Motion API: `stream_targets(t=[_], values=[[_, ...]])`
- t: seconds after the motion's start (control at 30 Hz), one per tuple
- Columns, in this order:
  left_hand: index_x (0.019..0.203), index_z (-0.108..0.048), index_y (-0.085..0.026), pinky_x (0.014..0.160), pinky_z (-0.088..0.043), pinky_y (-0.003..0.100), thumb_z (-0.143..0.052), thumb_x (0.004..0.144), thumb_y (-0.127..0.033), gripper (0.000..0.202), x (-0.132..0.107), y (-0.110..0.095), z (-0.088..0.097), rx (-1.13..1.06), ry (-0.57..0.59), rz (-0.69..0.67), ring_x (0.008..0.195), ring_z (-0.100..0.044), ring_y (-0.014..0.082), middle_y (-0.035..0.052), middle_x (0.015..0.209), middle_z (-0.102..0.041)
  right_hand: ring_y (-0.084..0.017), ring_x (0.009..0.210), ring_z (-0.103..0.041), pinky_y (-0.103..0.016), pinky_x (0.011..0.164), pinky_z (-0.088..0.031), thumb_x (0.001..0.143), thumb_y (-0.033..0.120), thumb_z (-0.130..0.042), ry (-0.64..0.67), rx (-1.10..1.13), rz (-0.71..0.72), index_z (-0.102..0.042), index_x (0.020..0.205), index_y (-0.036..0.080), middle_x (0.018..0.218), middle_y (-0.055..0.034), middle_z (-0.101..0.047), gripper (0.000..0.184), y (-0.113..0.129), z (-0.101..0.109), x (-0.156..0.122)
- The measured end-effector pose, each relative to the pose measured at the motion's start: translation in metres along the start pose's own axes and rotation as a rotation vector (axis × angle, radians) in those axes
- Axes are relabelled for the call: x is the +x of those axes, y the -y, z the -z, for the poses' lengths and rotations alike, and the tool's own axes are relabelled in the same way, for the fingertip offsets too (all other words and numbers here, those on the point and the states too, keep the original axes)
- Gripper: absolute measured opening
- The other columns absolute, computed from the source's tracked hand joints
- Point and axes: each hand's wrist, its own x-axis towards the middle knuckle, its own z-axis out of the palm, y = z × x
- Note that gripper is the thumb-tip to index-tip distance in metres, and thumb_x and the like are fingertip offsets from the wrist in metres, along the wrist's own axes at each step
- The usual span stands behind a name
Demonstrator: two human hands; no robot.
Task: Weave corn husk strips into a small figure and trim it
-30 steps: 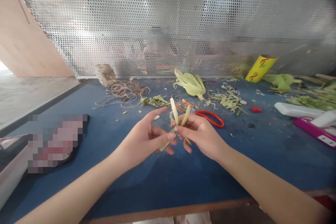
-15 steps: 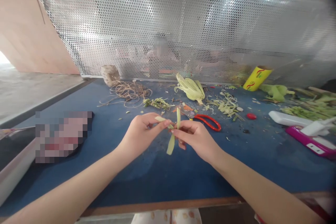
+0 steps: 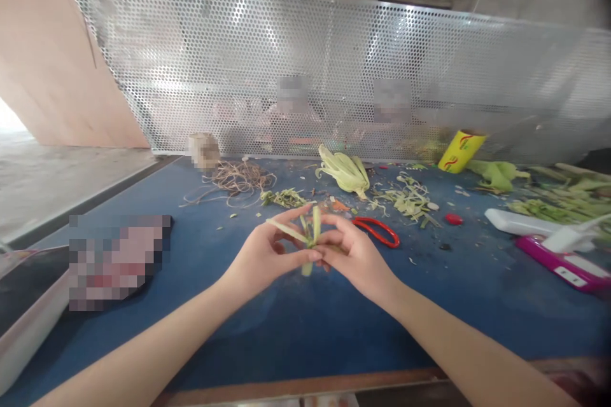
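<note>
My left hand [image 3: 265,251] and my right hand [image 3: 358,257] meet above the middle of the blue table. Between their pinched fingertips are pale green leaf strips [image 3: 316,224], crossing one another. One strip slants to the left over my left fingers, another stands upright, and a short end hangs below. Where the strips cross, my fingertips partly cover them. Just beyond my right hand lie scissors with red handles [image 3: 384,232]; their blades are hidden. Behind both hands rests a pale green corn husk [image 3: 344,168].
Brown twine [image 3: 241,178] lies tangled at back left, green scraps [image 3: 413,197] at back right. A yellow tube [image 3: 461,151] leans by the perforated metal screen [image 3: 214,57]. A purple power strip [image 3: 563,264] sits right, a blurred-out dark item [image 3: 119,261] left. People show behind the screen.
My hands have drawn closer together, and the strips now cross at my fingertips with several ends fanning upward. The hanging end shows shorter. The camera view has tilted up slightly.
</note>
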Motion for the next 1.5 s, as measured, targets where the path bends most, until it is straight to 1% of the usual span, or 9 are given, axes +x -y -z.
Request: stream_targets(t=[0.17,0.27,0.37,0.5,0.73,1.07,1.23,1.4,1.5], values=[[0.103,-0.065,-0.021,0.062,-0.049,0.022,-0.066,0.070,-0.027,0.034,-0.001,0.000,-0.004,0.027,0.018,0.002,0.072,-0.064,0.0165,0.0017,0.085,-0.072,-0.009,0.057,-0.055,-0.021,0.053,-0.042,0.076,0.019,-0.057,-0.033,-0.059,0.012,-0.037,0.093,0.024,0.072,0.0039,-0.060,0.026,-0.002,0.002,-0.002],[0.095,-0.069,-0.019,0.049,-0.047,0.019,-0.065,0.070,-0.029,0.027,0.000,0.000,-0.002,0.036,-0.065,0.051,0.059,-0.062,0.0138,0.0012,0.073,-0.072,-0.010,0.060,-0.056,-0.023,0.054,-0.044,0.081,0.022,-0.051,0.057,-0.059,0.075,-0.036,0.095,0.025,0.078,0.0021,-0.059,0.021,0.001,0.004,-0.003],[0.088,-0.070,-0.015,0.040,-0.044,0.019,-0.065,0.069,-0.030,0.025,0.001,0.001,0.000,0.051,-0.150,0.115,0.048,-0.057,0.0127,0.0025,0.062,-0.070,-0.010,0.059,-0.055,-0.024,0.055,-0.044,0.081,0.023,-0.051,-0.003,-0.239,0.116,-0.043,0.089,0.022,0.072,0.0018,-0.058,0.011,0.004,0.007,-0.003],[0.085,-0.068,-0.014,0.052,-0.052,0.023,-0.071,0.063,-0.027,0.026,0.001,0.002,-0.003,-0.123,-0.099,0.121,0.061,-0.065,0.0178,0.0039,0.067,-0.071,-0.011,0.055,-0.053,-0.025,0.055,-0.043,0.081,0.023,-0.050,-0.041,-0.406,0.154,-0.050,0.082,0.020,0.063,0.0020,-0.058,0.003,0.003,0.010,-0.003],[0.073,-0.064,-0.015,0.045,-0.052,0.024,-0.070,0.064,-0.026,0.015,0.003,-0.001,-0.004,-0.247,-0.079,0.154,0.050,-0.062,0.0154,0.0001,0.057,-0.065,-0.009,0.051,-0.050,-0.023,0.053,-0.043,0.081,0.027,-0.052,-0.020,-0.282,0.105,-0.052,0.078,0.019,0.066,-0.0001,-0.063,0.009,0.009,0.012,-0.003],[0.068,-0.066,-0.015,0.045,-0.045,0.019,-0.068,0.067,-0.027,0.012,0.001,-0.017,0.009,-0.159,-0.091,0.177,0.046,-0.056,0.0104,-0.0001,0.058,-0.063,-0.008,0.050,-0.052,-0.024,0.053,-0.044,0.081,0.029,-0.055,0.024,-0.151,0.056,-0.052,0.074,0.018,0.066,0.0000,-0.063,0.014,0.017,0.018,-0.004],[0.091,-0.063,-0.013,0.044,-0.040,0.019,-0.065,0.072,-0.028,0.025,0.004,-0.013,0.013,-0.205,0.010,0.214,0.049,-0.056,0.0101,0.0024,0.064,-0.066,-0.011,0.056,-0.058,-0.026,0.056,-0.046,0.081,0.032,-0.054,0.078,-0.132,-0.026,-0.051,0.077,0.018,0.068,-0.0012,-0.064,0.015,0.016,0.021,0.000],[0.125,-0.029,-0.017,0.045,-0.037,0.018,-0.065,0.071,-0.019,0.064,0.004,-0.008,0.011,-0.337,0.154,0.167,0.052,-0.059,0.0099,-0.0018,0.067,-0.066,-0.014,0.079,-0.054,-0.027,0.068,-0.044,0.078,0.029,-0.058,0.125,-0.275,-0.042,-0.050,0.106,0.022,0.093,-0.0037,-0.058,0.030,0.017,0.018,-0.003],[0.131,-0.014,-0.019,0.049,-0.040,0.019,-0.063,0.071,-0.015,0.077,0.000,-0.005,0.005,-0.329,0.161,0.178,0.052,-0.060,0.0098,-0.0045,0.064,-0.065,-0.012,0.071,-0.048,-0.026,0.065,-0.041,0.076,0.029,-0.060,0.106,-0.345,-0.009,-0.054,0.105,0.024,0.083,-0.0002,-0.054,0.031,0.017,0.013,-0.005]])
